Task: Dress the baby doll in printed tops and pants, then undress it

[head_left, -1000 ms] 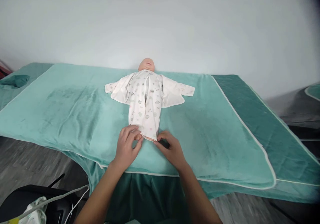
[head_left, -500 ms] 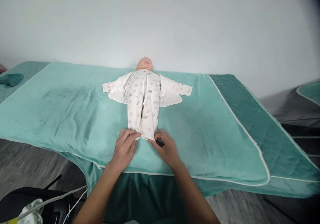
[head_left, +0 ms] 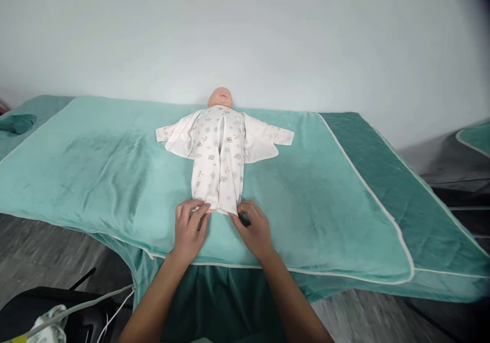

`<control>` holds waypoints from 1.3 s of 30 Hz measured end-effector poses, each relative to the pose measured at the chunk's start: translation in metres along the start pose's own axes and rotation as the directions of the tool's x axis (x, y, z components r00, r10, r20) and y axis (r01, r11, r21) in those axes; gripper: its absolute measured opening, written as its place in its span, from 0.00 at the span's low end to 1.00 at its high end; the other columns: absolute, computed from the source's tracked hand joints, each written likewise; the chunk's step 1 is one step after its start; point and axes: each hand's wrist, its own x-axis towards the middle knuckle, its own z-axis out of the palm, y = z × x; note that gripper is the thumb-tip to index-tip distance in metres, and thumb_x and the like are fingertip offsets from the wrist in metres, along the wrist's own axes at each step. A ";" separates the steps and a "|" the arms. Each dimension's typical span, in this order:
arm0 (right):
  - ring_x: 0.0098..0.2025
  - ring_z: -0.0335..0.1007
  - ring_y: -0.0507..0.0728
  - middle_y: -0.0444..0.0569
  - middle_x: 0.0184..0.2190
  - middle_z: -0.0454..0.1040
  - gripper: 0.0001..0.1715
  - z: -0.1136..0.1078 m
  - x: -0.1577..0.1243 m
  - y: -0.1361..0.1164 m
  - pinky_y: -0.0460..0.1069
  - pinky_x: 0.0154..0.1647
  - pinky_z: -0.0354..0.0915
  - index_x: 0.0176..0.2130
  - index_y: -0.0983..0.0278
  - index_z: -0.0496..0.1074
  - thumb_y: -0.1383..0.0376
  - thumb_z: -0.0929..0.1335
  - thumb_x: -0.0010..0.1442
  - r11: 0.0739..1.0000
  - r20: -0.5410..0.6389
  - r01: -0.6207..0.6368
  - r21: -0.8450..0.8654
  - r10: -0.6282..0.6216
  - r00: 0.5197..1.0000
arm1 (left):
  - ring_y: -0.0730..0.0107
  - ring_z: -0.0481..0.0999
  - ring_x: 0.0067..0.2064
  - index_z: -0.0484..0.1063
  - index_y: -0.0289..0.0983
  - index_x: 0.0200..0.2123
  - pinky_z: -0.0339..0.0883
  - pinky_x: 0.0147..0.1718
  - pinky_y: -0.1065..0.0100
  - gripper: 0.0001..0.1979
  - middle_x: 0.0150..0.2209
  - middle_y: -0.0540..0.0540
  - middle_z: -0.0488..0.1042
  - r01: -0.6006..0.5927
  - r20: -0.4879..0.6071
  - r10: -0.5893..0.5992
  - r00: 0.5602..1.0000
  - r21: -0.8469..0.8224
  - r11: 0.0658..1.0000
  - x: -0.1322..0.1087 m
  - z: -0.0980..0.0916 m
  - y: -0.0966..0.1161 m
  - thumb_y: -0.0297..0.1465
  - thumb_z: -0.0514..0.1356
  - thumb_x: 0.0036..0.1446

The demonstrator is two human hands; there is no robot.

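Note:
A baby doll [head_left: 220,98] lies face up, its head toward the wall. Over its body lies a white printed baby garment [head_left: 218,149] with a slit down the middle and two leg-like halves. White cloth flaps and printed sleeves spread out on both sides; I cannot tell whether they belong to the same piece. My left hand [head_left: 190,226] pinches the lower hem of the left half, thumb and fingers closed on the cloth. At the right half's bottom corner, my right hand [head_left: 253,229] grips the hem between thumb and fingers. A little orange-pink shows beside my left fingertips.
A light green plush blanket [head_left: 325,205] with white piping covers the padded bed [head_left: 429,230], which stands against a white wall [head_left: 245,42]. At lower left, a black chair [head_left: 42,297] carries a crumpled printed cloth [head_left: 49,327], and pale cables [head_left: 95,297] cross it.
The left half of the garment has spread slightly leftward, and the gap between the lower halves has narrowed. My left hand has shifted slightly; my right hand stays at its hem.

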 end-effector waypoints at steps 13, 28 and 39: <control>0.45 0.72 0.58 0.52 0.42 0.74 0.06 -0.046 0.038 0.040 0.53 0.48 0.70 0.43 0.61 0.71 0.64 0.65 0.72 0.996 0.158 -0.067 0.053 0.058 0.986 | 0.60 0.74 0.48 0.76 0.37 0.46 0.70 0.50 0.57 0.11 0.44 0.42 0.78 0.269 0.122 -0.263 0.957 -0.032 0.963 0.047 0.002 -0.067 0.28 0.53 0.70; 0.55 0.66 0.64 0.58 0.51 0.75 0.18 0.010 0.146 0.110 0.57 0.60 0.65 0.54 0.67 0.76 0.70 0.63 0.69 0.866 0.384 0.226 -0.446 -0.043 0.922 | 0.48 0.70 0.63 0.72 0.38 0.61 0.67 0.64 0.51 0.23 0.58 0.38 0.76 -0.087 0.456 0.091 0.885 -0.031 0.996 0.157 0.071 -0.125 0.38 0.56 0.67; 0.49 0.65 0.66 0.60 0.44 0.74 0.19 0.008 0.154 0.090 0.56 0.46 0.61 0.48 0.67 0.76 0.70 0.58 0.73 0.814 0.309 0.107 -0.571 0.093 0.946 | 0.44 0.76 0.52 0.76 0.36 0.54 0.71 0.52 0.47 0.21 0.49 0.35 0.79 -0.085 0.502 0.065 0.862 0.017 0.996 0.155 0.073 -0.126 0.42 0.58 0.64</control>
